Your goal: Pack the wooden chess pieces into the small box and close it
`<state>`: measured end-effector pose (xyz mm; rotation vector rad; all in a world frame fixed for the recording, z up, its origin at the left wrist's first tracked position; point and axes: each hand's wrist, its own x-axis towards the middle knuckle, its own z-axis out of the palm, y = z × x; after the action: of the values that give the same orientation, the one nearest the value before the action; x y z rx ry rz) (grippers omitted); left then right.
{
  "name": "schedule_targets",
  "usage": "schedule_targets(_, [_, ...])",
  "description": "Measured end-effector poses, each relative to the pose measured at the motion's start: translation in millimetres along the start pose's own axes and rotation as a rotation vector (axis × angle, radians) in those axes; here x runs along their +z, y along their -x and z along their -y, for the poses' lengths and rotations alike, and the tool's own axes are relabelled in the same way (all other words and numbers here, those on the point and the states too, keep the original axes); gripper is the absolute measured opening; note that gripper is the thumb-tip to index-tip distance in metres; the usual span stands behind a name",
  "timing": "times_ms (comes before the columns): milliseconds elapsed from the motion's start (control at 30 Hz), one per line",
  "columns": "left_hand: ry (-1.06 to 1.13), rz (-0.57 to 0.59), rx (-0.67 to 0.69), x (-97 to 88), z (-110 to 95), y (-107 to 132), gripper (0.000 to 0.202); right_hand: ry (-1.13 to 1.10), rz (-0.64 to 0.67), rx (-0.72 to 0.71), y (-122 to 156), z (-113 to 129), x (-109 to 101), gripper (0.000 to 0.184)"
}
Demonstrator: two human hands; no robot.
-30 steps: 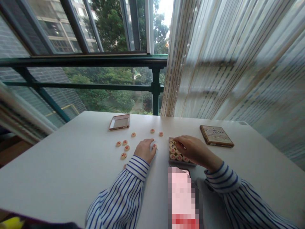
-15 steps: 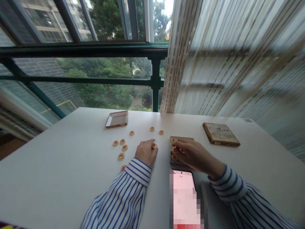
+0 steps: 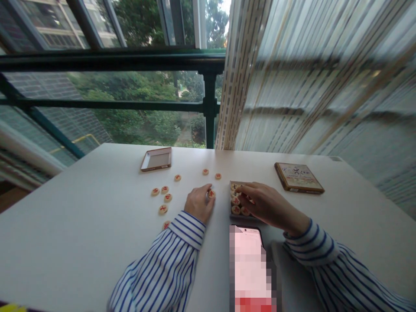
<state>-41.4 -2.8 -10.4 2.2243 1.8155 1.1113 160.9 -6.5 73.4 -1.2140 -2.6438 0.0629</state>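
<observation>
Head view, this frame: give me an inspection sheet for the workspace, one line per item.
Surface: white table, window side.
Job's things: box partly filled with round pieces; loose red-marked pieces lie left of it.
Clutter: empty tray, lid, phone.
Hands: left hand pinches one piece; right hand rests on the box's pieces.
Cables: nothing seen.
Surroundings: green railing, trees, striped curtain.

White table (image 3: 81, 242): loose discs (image 3: 163, 199), trays, phone.
</observation>
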Motion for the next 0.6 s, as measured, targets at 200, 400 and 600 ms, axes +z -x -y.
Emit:
schedule_targets(200, [0.048,-0.089,0.045,-1.4,-4.4,1.2,0.032,0.004,0.012,0.020,1.1,-4.6,-4.3,0.021])
schedule_targets(400, [0.140,-0.176,0.069,-4.6,-13.6,1.6,0.030,0.038,-0.002,0.033,2.7,-10.2,-9.6,0.022])
schedule_targets(600, [0.220,-0.187,0.038,-5.7,-24.0,1.6,0.031,0.034,-0.036,0.020,6.7,-16.8,-13.6,0.023])
